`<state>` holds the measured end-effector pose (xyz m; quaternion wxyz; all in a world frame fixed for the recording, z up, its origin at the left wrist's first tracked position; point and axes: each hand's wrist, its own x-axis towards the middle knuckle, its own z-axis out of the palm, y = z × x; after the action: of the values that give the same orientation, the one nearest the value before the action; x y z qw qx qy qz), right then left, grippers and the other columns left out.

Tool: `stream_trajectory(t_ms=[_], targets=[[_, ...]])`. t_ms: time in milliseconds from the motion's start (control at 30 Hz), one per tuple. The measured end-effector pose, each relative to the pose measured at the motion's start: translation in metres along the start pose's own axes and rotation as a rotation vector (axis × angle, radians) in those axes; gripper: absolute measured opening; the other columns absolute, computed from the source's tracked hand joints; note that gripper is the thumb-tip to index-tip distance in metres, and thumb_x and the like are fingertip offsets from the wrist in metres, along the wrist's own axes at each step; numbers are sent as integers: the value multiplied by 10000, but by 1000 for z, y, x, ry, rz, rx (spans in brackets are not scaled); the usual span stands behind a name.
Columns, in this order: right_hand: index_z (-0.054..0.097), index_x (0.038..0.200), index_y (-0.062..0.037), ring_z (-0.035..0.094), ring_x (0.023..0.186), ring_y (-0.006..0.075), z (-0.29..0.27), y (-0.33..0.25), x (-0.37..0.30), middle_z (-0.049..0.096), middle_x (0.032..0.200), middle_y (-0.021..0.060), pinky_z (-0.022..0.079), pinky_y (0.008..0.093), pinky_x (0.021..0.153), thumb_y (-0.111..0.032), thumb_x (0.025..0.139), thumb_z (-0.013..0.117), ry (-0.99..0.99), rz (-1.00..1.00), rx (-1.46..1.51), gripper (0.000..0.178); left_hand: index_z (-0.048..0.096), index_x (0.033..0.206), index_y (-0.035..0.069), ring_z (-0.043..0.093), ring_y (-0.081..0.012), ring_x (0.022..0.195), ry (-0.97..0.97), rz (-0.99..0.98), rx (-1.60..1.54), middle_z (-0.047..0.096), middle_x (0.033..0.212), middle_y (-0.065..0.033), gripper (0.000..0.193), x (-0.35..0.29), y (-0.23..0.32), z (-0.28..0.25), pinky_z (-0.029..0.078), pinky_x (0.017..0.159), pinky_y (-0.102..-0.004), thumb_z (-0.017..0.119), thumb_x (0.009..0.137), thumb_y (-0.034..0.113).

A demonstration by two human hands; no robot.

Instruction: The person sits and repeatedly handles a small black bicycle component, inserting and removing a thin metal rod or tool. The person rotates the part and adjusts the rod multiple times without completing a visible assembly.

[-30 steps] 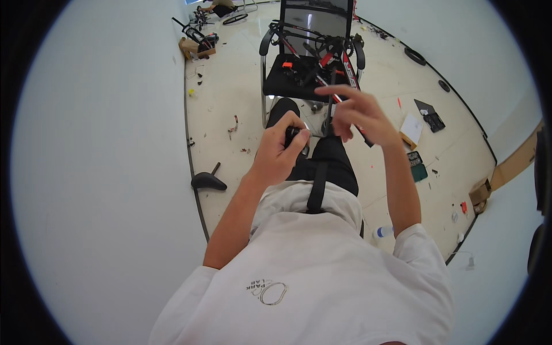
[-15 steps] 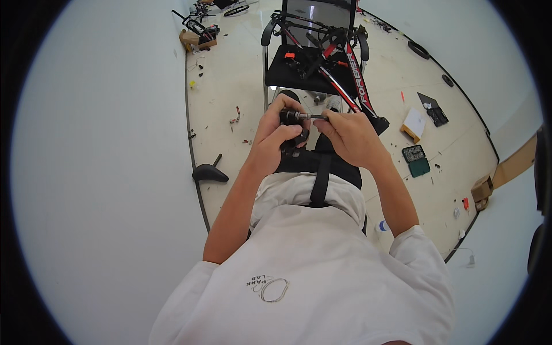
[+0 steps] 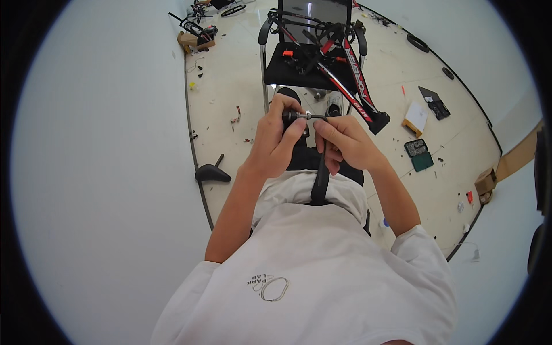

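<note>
Between chest and chair, left hand (image 3: 276, 141) and right hand (image 3: 344, 144) grip a crosswise black rod (image 3: 302, 116).

Bright, even daylight, soft shadows, sharp centre, strong fisheye bending and black rim.

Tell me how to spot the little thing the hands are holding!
Find the chair with the red and black bike frame on it, then look just below. Both hands meet there: the left hand grips a small black part, and the right hand pinches its thin rod with a silvery collar.
</note>
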<state>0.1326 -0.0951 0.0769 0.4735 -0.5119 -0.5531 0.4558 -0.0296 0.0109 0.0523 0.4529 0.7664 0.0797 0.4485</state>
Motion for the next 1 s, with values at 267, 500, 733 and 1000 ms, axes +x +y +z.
stream_trajectory(t_ms=[267, 500, 733, 1000], targets=[[500, 652, -39, 473, 281, 160, -11, 11, 2, 316, 398, -21, 352, 265, 293, -392, 1021, 464, -190, 118, 507, 512, 571, 1008, 20, 498, -87, 660, -5, 93, 157, 577, 748, -39, 125, 1, 4, 4, 409, 604, -247, 616, 927, 104], [515, 661, -24, 470, 264, 189, -12, 12, 2, 334, 376, 8, 377, 285, 286, -392, 1027, 448, -263, 171, 667, 523, 594, 932, 6, 503, -88, 620, 11, 95, 133, 590, 731, -43, 97, 2, 5, 5, 407, 557, -246, 648, 900, 80], [607, 875, 50, 622, 471, 192, -4, -3, -9, 555, 533, 84, 490, 268, 435, -330, 1020, 452, -48, -110, 190, 435, 609, 901, 22, 474, -17, 589, 130, -115, -165, 554, 674, 31, 122, 1, -4, 6, 368, 527, -192, 649, 922, 136], [647, 1116, -65, 672, 713, 148, -8, -20, -6, 667, 906, 45, 536, 258, 598, -17, 772, 742, 245, -863, -838, 360, 590, 879, 32, 452, -8, 564, 52, -221, -426, 531, 660, 38, 154, 4, -7, 3, 361, 504, -194, 637, 938, 167]])
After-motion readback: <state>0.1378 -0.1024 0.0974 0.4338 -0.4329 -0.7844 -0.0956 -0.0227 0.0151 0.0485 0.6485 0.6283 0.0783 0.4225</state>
